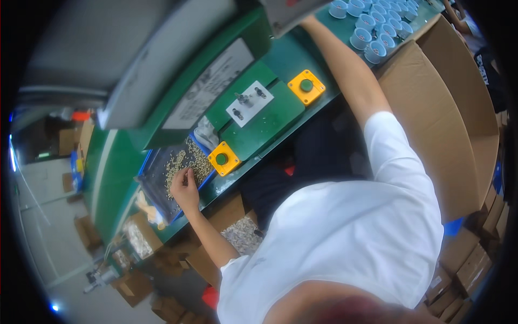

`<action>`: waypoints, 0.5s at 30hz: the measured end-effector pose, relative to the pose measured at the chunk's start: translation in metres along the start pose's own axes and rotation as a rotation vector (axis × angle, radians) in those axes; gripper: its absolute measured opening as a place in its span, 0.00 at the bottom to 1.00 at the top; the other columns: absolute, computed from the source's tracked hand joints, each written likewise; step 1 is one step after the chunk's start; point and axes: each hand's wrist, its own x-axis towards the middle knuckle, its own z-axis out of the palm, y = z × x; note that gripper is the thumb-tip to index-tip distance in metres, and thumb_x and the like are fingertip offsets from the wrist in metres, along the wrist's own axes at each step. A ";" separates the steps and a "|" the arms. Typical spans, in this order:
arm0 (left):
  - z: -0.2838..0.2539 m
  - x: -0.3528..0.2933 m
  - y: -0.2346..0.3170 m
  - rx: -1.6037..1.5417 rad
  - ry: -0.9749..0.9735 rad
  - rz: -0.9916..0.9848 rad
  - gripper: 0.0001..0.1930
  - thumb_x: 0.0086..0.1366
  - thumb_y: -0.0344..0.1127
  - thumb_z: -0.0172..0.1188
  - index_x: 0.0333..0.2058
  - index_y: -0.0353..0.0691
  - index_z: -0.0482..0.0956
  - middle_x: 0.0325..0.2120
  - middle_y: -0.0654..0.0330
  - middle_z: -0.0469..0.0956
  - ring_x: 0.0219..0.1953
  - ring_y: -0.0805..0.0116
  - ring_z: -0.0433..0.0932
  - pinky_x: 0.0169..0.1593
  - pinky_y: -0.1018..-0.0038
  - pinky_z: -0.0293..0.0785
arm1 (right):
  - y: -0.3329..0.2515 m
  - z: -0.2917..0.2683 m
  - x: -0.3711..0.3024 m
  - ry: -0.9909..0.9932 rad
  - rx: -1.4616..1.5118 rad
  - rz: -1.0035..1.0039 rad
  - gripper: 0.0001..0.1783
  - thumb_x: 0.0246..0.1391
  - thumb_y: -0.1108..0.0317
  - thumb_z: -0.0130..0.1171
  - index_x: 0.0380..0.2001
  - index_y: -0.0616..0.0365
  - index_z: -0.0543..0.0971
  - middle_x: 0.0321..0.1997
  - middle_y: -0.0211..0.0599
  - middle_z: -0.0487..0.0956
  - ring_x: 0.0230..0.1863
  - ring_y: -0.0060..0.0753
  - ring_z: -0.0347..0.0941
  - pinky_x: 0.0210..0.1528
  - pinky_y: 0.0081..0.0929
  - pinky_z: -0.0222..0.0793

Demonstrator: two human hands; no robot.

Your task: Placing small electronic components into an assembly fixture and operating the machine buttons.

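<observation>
My left hand (185,190) is over a dark tray with a blue rim (156,186), its fingers curled in among a spread of small brass-coloured parts (197,160). Whatever lies in those fingers is too small to make out. My right arm (345,62) stretches up past the bench machine. Only the wrist end of my right hand (308,22) shows, because a grey machine part hides the fingers. Between the arms, a white plate with metal pins (250,103) sits on the machine's green base (270,121).
Yellow boxes with green buttons stand on either side of the base, a right one (306,86) and a left one (223,158). Several light-blue cups (360,39) cover the far right bench. A large open cardboard box (431,113) is against its edge. More cartons (132,286) lie around the floor.
</observation>
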 end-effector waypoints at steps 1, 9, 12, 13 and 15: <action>0.002 -0.001 0.000 0.012 0.003 -0.013 0.08 0.68 0.32 0.66 0.39 0.32 0.85 0.32 0.54 0.83 0.30 0.66 0.80 0.36 0.73 0.75 | 0.002 0.007 -0.001 -0.048 -0.057 -0.006 0.33 0.62 0.56 0.62 0.65 0.65 0.71 0.67 0.53 0.74 0.68 0.49 0.68 0.71 0.43 0.61; 0.002 -0.008 0.002 0.028 0.076 -0.012 0.07 0.67 0.31 0.66 0.37 0.32 0.84 0.33 0.54 0.83 0.29 0.64 0.79 0.35 0.71 0.75 | -0.091 -0.182 -0.100 -0.321 0.775 0.227 0.28 0.74 0.47 0.43 0.55 0.60 0.79 0.56 0.38 0.80 0.63 0.34 0.72 0.71 0.36 0.59; 0.003 0.001 0.009 0.041 0.065 0.018 0.08 0.68 0.32 0.66 0.38 0.33 0.85 0.33 0.55 0.83 0.30 0.65 0.81 0.36 0.72 0.75 | -0.122 -0.236 -0.206 -0.386 0.034 0.111 0.18 0.73 0.59 0.49 0.53 0.59 0.79 0.54 0.35 0.81 0.58 0.33 0.74 0.67 0.35 0.62; 0.004 0.003 0.009 0.052 0.058 0.037 0.08 0.68 0.33 0.66 0.39 0.33 0.85 0.32 0.55 0.84 0.31 0.65 0.81 0.36 0.73 0.75 | -0.122 -0.235 -0.227 -0.383 0.028 0.126 0.18 0.73 0.59 0.49 0.53 0.59 0.79 0.54 0.35 0.81 0.58 0.33 0.74 0.67 0.35 0.62; 0.000 -0.001 0.007 0.063 0.031 0.018 0.08 0.69 0.33 0.66 0.39 0.33 0.85 0.33 0.55 0.84 0.31 0.65 0.82 0.36 0.72 0.75 | -0.125 -0.240 -0.258 -0.274 0.011 0.133 0.12 0.69 0.65 0.56 0.49 0.61 0.79 0.52 0.35 0.79 0.53 0.38 0.74 0.63 0.36 0.65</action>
